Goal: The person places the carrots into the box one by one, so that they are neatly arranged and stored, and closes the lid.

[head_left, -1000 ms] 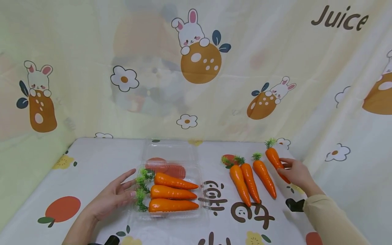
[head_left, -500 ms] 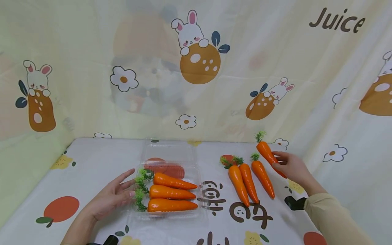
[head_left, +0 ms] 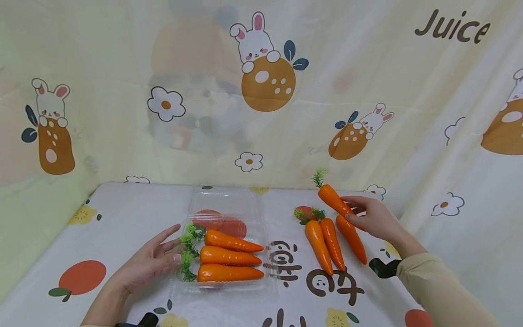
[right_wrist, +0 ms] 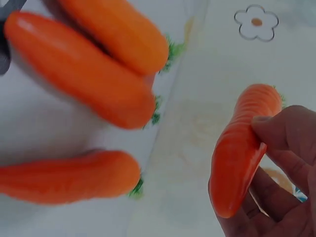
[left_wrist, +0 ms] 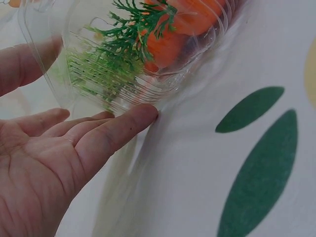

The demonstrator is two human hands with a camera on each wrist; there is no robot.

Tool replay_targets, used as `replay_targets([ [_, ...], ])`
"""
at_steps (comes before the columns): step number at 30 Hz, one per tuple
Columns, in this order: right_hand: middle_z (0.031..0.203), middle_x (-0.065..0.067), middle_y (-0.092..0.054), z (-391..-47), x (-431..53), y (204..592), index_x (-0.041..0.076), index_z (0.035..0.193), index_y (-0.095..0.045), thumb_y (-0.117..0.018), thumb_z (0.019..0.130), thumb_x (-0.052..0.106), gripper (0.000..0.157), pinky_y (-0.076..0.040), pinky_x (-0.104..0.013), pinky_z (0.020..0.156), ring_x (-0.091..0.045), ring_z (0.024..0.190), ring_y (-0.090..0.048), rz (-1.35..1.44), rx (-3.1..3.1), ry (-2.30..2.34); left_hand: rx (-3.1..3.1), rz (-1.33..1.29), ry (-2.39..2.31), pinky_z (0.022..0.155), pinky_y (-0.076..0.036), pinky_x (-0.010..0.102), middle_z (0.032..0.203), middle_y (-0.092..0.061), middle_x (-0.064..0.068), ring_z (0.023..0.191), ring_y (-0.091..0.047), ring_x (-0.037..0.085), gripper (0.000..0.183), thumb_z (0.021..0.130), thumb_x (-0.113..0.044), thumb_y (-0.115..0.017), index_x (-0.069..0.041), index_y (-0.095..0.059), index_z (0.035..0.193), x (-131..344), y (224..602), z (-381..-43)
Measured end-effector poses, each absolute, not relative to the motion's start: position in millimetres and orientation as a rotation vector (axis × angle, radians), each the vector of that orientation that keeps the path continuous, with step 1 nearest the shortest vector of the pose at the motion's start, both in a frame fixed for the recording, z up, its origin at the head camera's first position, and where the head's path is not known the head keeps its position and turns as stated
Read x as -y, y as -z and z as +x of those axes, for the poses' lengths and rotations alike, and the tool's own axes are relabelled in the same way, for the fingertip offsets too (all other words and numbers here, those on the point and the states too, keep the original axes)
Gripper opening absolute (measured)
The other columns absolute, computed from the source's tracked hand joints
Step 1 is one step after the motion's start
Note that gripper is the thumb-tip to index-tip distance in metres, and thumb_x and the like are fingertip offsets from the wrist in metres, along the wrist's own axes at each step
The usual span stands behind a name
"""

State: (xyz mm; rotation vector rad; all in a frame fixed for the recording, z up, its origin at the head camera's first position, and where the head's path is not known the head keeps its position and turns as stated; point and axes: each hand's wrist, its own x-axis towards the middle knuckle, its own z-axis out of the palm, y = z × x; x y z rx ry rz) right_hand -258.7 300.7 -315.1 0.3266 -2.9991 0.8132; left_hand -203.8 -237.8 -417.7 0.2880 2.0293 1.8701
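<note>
My right hand pinches an orange toy carrot between thumb and fingers, its green top pointing up and away. In the right wrist view the thumb presses on the ridged side of that carrot. Below and left of it, three loose carrots lie on the cloth; the held one overlaps the rightmost, hiding its top. My left hand is at the left end of a clear plastic clamshell box, fingers extended against its wall. Three carrots lie side by side in the box, tops to the left.
A patterned white cloth covers the table. The box's clear lid lies folded back toward the rear. A pale curtain with printed rabbits and flowers hangs behind and along both sides. Black bands sit at the wrists.
My right hand has lifted the carrot from the right side and carried it left, over the loose carrots. The left hand and the box have stayed in place.
</note>
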Motion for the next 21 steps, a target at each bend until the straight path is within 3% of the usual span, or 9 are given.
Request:
replay_targets([
  [21, 0.124, -0.013, -0.070, -262.1, -229.8, 300.6, 0.008, 0.138, -0.064, -0.067, 0.093, 0.007, 0.045, -0.059, -0.030, 0.085, -0.023, 0.102, -0.065, 0.684, 3.063, -0.891, -2.051, 0.290, -1.861, 0.110, -0.049, 0.050, 0.164, -0.018, 0.035, 0.150, -0.028, 0.051, 0.089, 0.099, -0.015, -0.065, -0.009, -0.006, 0.165, 238.0, 419.1, -204.4],
])
